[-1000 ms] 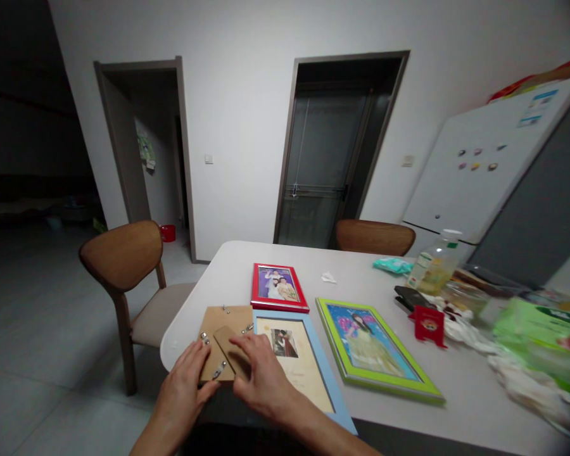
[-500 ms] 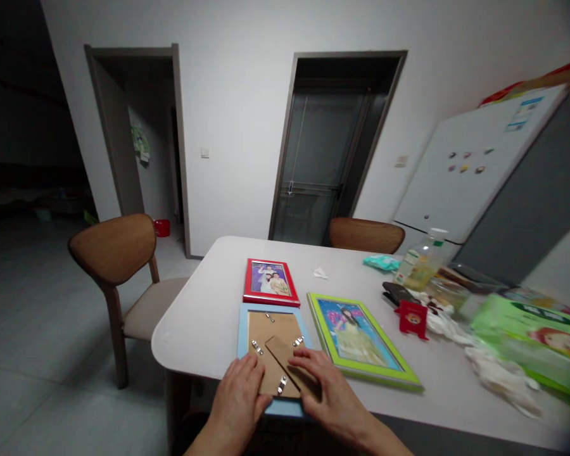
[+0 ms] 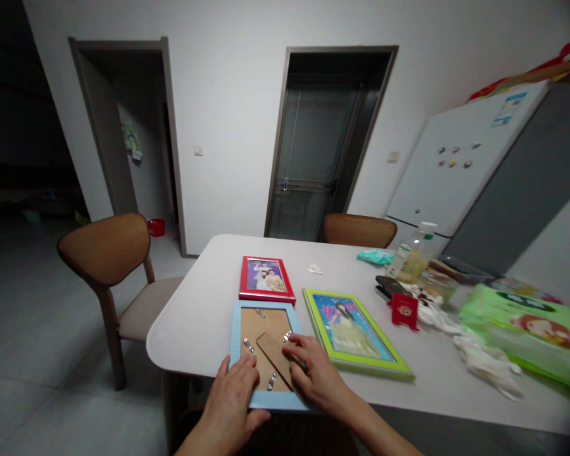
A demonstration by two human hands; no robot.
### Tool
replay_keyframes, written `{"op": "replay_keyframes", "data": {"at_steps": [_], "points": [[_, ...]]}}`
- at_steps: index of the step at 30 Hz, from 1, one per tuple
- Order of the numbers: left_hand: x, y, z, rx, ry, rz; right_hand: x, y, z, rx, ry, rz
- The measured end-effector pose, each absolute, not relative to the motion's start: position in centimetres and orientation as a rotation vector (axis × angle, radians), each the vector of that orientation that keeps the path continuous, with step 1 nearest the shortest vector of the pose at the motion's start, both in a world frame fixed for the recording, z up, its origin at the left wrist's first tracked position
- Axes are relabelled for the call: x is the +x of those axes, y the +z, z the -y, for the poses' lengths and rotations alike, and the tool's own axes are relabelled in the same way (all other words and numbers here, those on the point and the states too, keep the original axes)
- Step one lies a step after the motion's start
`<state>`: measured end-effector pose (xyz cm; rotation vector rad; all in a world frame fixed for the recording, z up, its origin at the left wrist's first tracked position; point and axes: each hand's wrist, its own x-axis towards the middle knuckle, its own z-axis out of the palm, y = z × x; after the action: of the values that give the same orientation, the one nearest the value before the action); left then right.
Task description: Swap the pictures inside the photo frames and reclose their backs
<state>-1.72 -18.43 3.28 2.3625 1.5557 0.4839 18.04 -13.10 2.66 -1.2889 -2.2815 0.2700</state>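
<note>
"Moved since the first frame: backing board [image 3: 268, 322], brown, with metal clips [image 3: 248, 345]; shifted from the 9 o'clock side of the blue frame [image 3: 235, 329] to inside its rim."

"Left hand [image 3: 230, 400]?"

"Between 7 and 8 o'clock on the blue frame. Fingers over rim and board, thumb apart at the bottom rail; grip spread, apparently steadying that corner."

"Right hand [image 3: 316, 372]?"

"At 4 o'clock, fingers bent over the strut [image 3: 274, 353], probably keeping the board flat. Pinching or merely resting: cannot tell."

"Why back side up?"

"Presumably so clips and strut stay within reach."

"Neighbours?"

"Red frame [image 3: 266, 296], 12 o'clock, just beyond. Green frame [image 3: 373, 366], between 2 and 3 o'clock, near. Both picture side up on the tabletop [image 3: 199, 316], likely set aside for working room."
</note>
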Motion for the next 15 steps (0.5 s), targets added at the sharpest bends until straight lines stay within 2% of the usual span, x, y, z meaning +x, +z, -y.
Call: {"op": "replay_keyframes", "data": {"at_steps": [5, 15], "points": [[-1.7, 3.7, 18.4, 2.33, 0.458, -1.578, 18.0, 2.7, 10.9, -1.52, 0.082, 2.258], [-1.4, 4.2, 18.4, 2.33, 0.451, -1.587, 18.0, 3.1, 11.1, -1.496, 0.17, 2.321]]}}
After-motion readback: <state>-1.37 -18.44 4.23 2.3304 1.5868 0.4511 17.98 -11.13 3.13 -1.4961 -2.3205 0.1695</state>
